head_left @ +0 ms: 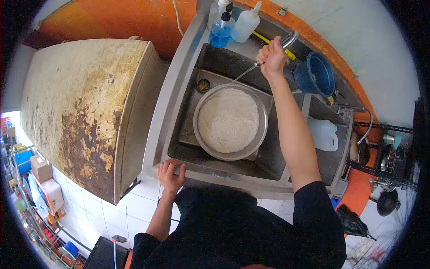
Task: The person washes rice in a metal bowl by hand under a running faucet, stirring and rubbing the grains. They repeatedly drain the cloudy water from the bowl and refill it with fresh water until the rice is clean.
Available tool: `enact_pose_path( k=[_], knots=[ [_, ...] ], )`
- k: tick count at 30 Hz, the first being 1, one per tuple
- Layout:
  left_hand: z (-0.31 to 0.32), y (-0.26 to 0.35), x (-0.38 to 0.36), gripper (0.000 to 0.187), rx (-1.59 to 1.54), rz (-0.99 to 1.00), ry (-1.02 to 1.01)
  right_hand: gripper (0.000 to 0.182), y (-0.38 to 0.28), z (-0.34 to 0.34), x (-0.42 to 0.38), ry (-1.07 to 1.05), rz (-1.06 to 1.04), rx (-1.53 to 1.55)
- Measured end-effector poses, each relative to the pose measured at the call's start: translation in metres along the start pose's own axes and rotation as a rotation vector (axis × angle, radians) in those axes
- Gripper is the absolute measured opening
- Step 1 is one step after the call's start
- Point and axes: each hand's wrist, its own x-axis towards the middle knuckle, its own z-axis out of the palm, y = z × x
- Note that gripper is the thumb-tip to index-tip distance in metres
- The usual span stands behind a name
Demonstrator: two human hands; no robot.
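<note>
Bowl: a round metal bowl [230,157] sits in the large sink basin [183,120], to the right of the round drain [203,85], heaped with white grain [230,119].
Bowl to hands: it lies between them, the right hand [272,57] above it and over to its right, the left hand [171,176] near its lower left side; neither touches it.
Bowl direction: its mouth faces up; being round, it shows no long axis.
Right hand: fingers closed round the end of a silver hose [291,39], from which a thin bright streak slants down to the far rim of the bowl.
Left hand: fingers a little spread, thumb apart, resting on the near edge of the steel counter [156,130].
Far edge: a bottle of blue liquid [220,36] stands beside a pale squeeze bottle [246,26].
Right side: a blue bucket [306,74] lies tilted just beyond the right forearm, and a translucent jug [321,134] lies in the smaller basin [329,168].
Left side: a stained, peeling panel [85,112] stands apart from the counter.
</note>
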Motion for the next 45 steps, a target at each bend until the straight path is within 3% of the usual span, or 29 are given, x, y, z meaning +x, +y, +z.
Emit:
enact_pose_path(
  k=[11, 45],
  knots=[
    [0.002, -0.004, -0.003, 0.012, -0.003, 0.010, 0.001, 0.048, -0.004, 0.006, -0.007, -0.034, 0.039, 0.054],
    [0.003, -0.003, -0.001, 0.011, 0.030, -0.004, -0.027, 0.049, 0.003, -0.010, 0.009, 0.038, -0.146, -0.183]
  ],
)
